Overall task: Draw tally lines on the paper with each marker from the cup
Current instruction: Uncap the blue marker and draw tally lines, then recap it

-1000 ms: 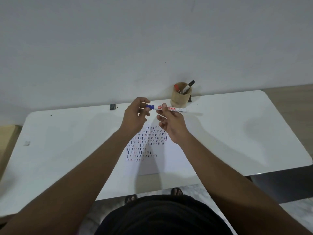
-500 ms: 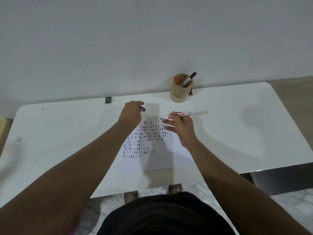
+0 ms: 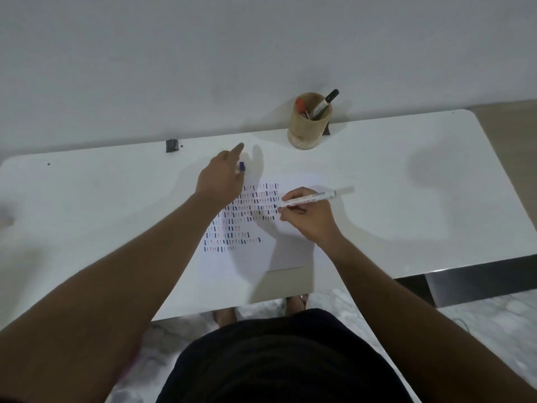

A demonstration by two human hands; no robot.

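Observation:
A white sheet of paper (image 3: 287,248) with several rows of blue, red and dark tally marks lies on the white table (image 3: 406,181). My right hand (image 3: 308,216) grips an uncapped white marker (image 3: 313,197), its dark tip touching the paper at the right end of the rows. My left hand (image 3: 220,178) hovers over the paper's far left corner, index finger stretched out, with the blue cap (image 3: 241,166) at its fingers. A wooden cup (image 3: 308,122) at the table's far edge holds a red-capped marker (image 3: 300,105) and a black-capped marker (image 3: 324,103).
A small black clip (image 3: 172,145) sits on the table's far edge against the wall. My dark-clothed lap (image 3: 276,362) and feet show below the table's near edge, over a marbled floor.
The blue cap came off the marker into my left hand, which moved away to the left. My right hand lowered the marker tip onto the paper.

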